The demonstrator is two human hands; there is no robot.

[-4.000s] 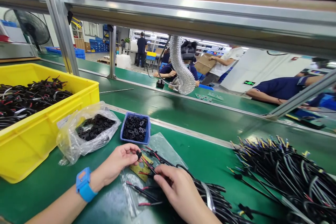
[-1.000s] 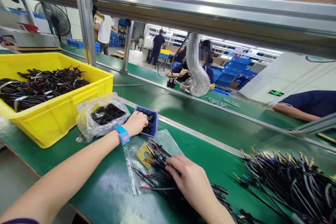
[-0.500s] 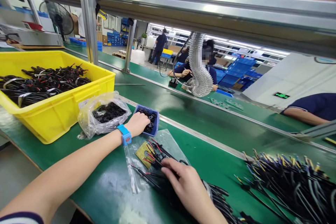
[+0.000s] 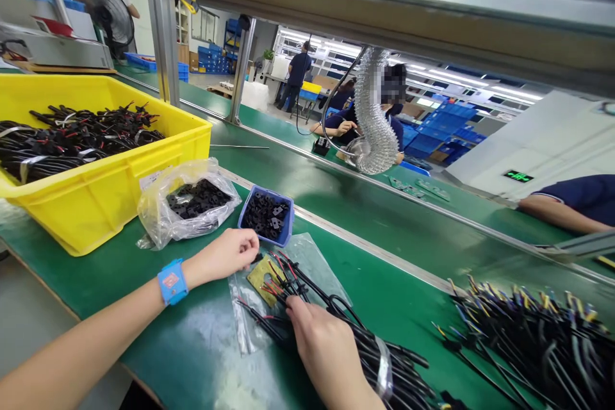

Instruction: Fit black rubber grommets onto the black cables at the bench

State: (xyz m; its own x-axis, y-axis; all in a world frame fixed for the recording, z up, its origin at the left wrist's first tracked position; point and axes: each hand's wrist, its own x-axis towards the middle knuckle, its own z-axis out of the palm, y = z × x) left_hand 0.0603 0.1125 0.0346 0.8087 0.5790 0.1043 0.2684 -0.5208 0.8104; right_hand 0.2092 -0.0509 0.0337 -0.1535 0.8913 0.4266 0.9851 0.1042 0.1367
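Observation:
My left hand (image 4: 236, 251), with a blue wristband, is closed just in front of a small blue bin (image 4: 289, 221) of black plastic parts; a small black piece shows at its fingertips. My right hand (image 4: 319, 339) is closed on black cables (image 4: 355, 327) with bare red and black wire ends. Those wire ends lie over a yellowish square plate (image 4: 259, 278) on a clear plastic bag (image 4: 312, 256). A white tie (image 4: 384, 368) binds the cable bundle. Left of the blue bin sits an open clear bag of black parts (image 4: 199, 198).
A yellow crate (image 4: 110, 186) of bundled cables stands at the left. More cables (image 4: 538, 339) with coloured wire ends lie at the right. A metal rail (image 4: 365, 246) crosses behind. People sit beyond, near a silver duct (image 4: 377, 115).
My left hand has come out of the small blue bin, moving toward me with a small black piece. My right hand stays at the cables, shifted slightly left.

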